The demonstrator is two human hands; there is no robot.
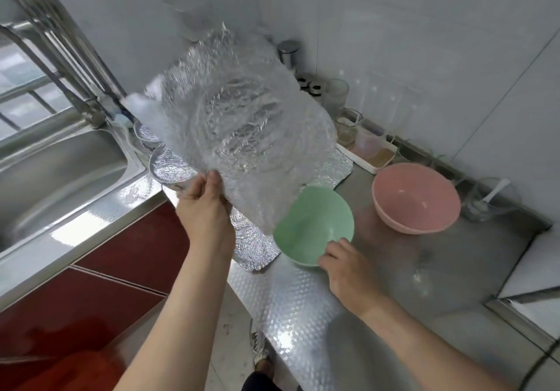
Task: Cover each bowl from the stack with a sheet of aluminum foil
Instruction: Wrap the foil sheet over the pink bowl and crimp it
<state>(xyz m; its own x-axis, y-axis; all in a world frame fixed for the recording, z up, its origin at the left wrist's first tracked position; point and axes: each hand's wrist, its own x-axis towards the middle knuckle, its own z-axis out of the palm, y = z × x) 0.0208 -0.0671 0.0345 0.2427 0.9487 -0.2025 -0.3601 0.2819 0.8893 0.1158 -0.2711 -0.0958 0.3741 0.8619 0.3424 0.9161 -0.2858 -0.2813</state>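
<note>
My left hand [206, 206] pinches the near edge of a large embossed aluminum foil sheet [239, 124] and holds it up in the air, blurred, above the counter. Its lower corner hangs over a green bowl [312, 227] that stands on the steel counter. My right hand [345, 266] grips the green bowl's near rim. A pink bowl [416, 198] stands open to the right. More foil sheets [251, 245] lie flat on the counter under the lifted one. Two foil-covered bowls [169, 168] sit at the left behind it.
A steel sink [54, 178] with a tap lies to the left. Glass jars [336, 93], a white tray [363, 160] and a glass with a spoon [488, 199] line the back wall. The counter edge [291, 309] runs in front, above red cabinet doors.
</note>
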